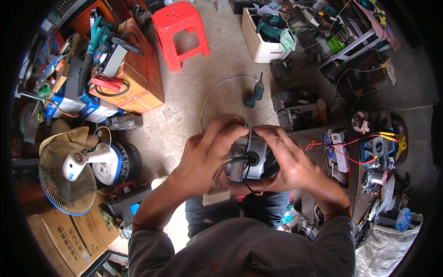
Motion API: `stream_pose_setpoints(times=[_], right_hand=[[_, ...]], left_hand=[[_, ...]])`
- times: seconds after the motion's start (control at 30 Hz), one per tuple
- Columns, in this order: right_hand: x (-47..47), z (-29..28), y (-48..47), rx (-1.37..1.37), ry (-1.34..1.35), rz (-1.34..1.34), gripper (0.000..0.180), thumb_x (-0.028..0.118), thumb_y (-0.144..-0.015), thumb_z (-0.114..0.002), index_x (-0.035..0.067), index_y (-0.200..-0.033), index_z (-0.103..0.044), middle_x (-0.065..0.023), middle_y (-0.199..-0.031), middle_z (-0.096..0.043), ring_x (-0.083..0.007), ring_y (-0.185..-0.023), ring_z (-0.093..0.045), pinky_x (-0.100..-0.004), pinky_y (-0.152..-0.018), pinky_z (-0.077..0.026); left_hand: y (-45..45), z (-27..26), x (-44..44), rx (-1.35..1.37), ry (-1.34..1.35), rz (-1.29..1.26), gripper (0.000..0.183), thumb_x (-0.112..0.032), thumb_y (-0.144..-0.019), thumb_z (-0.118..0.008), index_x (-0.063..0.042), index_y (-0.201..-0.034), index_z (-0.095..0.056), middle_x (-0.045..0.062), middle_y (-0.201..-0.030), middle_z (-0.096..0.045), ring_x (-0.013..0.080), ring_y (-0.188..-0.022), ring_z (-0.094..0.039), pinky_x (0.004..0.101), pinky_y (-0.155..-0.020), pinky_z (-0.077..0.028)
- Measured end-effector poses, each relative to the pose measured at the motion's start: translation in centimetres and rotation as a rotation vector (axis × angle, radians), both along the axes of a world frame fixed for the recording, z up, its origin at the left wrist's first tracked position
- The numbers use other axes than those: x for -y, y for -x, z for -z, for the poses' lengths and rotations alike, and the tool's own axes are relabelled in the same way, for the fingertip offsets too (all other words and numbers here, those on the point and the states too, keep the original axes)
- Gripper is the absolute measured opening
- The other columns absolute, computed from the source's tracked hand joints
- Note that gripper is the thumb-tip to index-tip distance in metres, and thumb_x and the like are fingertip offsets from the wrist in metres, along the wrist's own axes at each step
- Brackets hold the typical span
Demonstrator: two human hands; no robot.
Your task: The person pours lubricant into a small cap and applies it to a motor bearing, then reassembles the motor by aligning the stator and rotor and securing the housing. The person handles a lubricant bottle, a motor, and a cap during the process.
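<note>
Both my hands hold a silver metal housing (258, 145), which looks like a small electric motor, above my lap. My left hand (200, 159) grips its left side, and my right hand (292, 161) grips the right. The thumbs and fingers of both hands almost meet at its far edge. A bundle of coloured wires (221, 166) in a dark sleeve leaves a black grommet (253, 158) on the housing and curves left to a white plug connector (216, 198). A thinner black lead (247, 180) hangs down towards me. My palms hide the housing's sides and underside.
A teal drill (256, 92) stands on the concrete floor beyond my hands, near a white cable (211, 90). A red plastic stool (176, 15) is farther off. Left are a fan (69, 173) and a cardboard box (145, 72); right, a bench holds a multimeter (379, 146) and solder spool (378, 177).
</note>
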State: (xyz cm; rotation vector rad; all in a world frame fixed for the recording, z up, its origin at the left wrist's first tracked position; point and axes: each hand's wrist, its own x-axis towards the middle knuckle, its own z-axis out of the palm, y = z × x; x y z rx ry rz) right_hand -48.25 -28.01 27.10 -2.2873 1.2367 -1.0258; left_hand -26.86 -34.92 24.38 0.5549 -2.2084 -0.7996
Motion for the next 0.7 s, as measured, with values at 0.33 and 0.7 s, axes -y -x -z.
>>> stream_pose_setpoints(times=[0.33,0.7], right_hand=[[0.1,-0.4,0.2,0.007,0.0,-0.024,0.091,0.026,-0.062,-0.094,-0.01,-0.129,-0.046,-0.0267,-0.118,-0.058,-0.0407,-0.099,-0.066,-0.0421,-0.08,-0.057],[0.5,-1.2,0.0,-0.048,-0.056,-0.038,0.092,0.026,-0.06,-0.093,-0.008,-0.132,-0.045,-0.0249,-0.12,-0.057,-0.0402,-0.102,-0.064,-0.0414,-0.086,-0.055]], left_hand=[[0.1,-1.1,0.1,0.016,-0.016,0.014,0.095,-0.047,-0.055,-0.091,-0.008,-0.13,-0.047,0.016,-0.123,-0.055,0.037,-0.1,-0.067,0.044,-0.076,-0.058],[-0.2,-1.2,0.1,0.047,-0.058,0.07,0.095,-0.035,-0.061,-0.089,-0.009,-0.136,-0.036,0.02,-0.129,-0.049,0.0434,-0.105,-0.061,0.0481,-0.082,-0.055]])
